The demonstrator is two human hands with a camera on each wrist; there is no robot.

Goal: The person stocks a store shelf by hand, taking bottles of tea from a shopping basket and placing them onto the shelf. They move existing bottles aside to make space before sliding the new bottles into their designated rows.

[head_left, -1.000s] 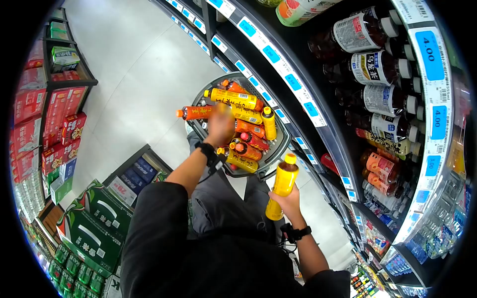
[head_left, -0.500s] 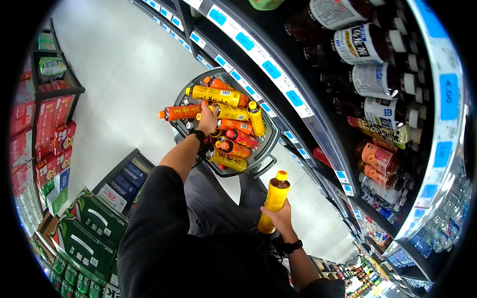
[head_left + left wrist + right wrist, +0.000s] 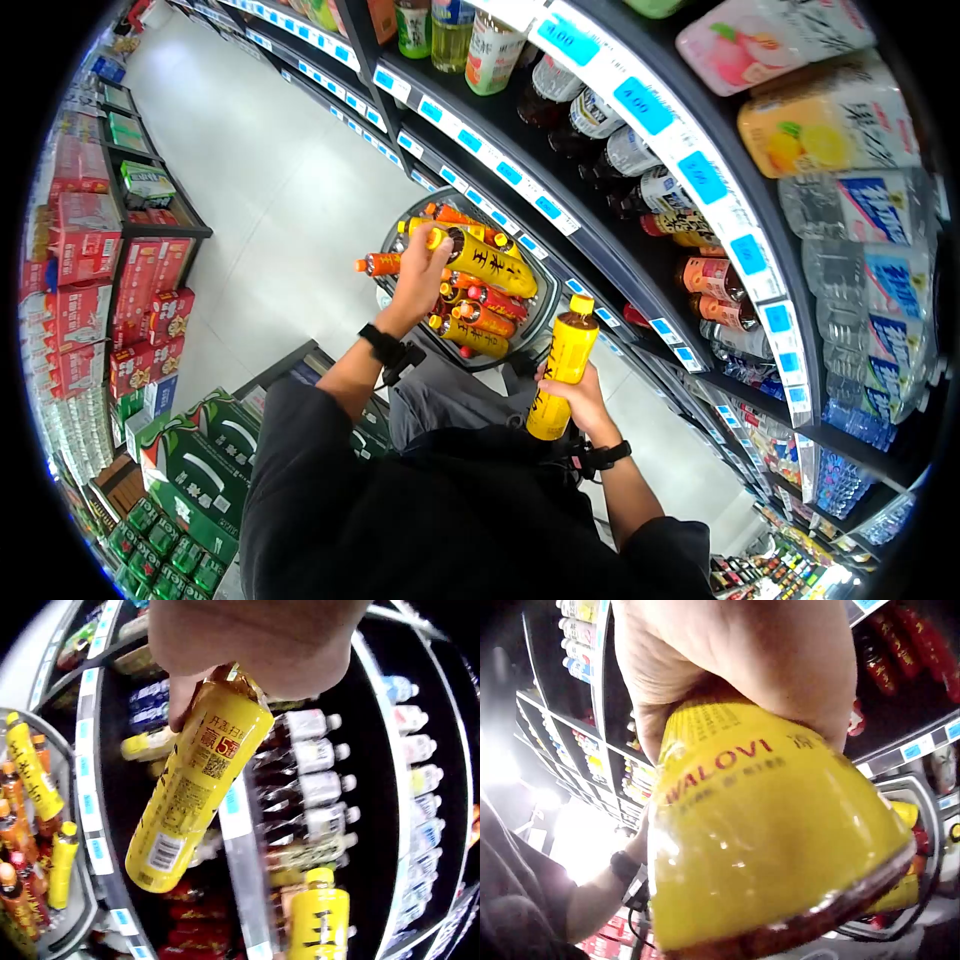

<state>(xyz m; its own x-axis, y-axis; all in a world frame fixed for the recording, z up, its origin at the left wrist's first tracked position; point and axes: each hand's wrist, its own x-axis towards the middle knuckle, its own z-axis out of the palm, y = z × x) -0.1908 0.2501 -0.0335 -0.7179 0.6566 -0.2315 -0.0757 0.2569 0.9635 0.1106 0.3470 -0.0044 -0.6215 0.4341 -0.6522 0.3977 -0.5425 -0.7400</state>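
My left hand point(image 3: 425, 275) grips a yellow-labelled drink bottle point(image 3: 492, 264) by its neck and cap, above the basket. In the left wrist view this bottle point(image 3: 199, 787) slants down from the hand point(image 3: 255, 645), its barcode side showing. My right hand point(image 3: 580, 395) holds a second yellow-labelled bottle point(image 3: 566, 365) round its lower body, cap upward, in front of my trousers. That bottle point(image 3: 765, 832) fills the middle of the right wrist view, "WALOVI" on its label. Under the left hand, the grey basket point(image 3: 545, 310) holds several orange, red and yellow bottles point(image 3: 485, 318).
A drinks shelf point(image 3: 560, 205) with price tags curves along the right, stocked with bottles. Red cartons point(image 3: 85, 235) stand on a rack at left. Green boxes point(image 3: 195, 455) and green cans point(image 3: 165, 540) are stacked at lower left. Pale floor point(image 3: 270, 190) runs between.
My left hand has taken hold of a yellow-labelled bottle among those in the basket and raised it. The right hand still holds its bottle. The head view has shifted, showing more shelf.
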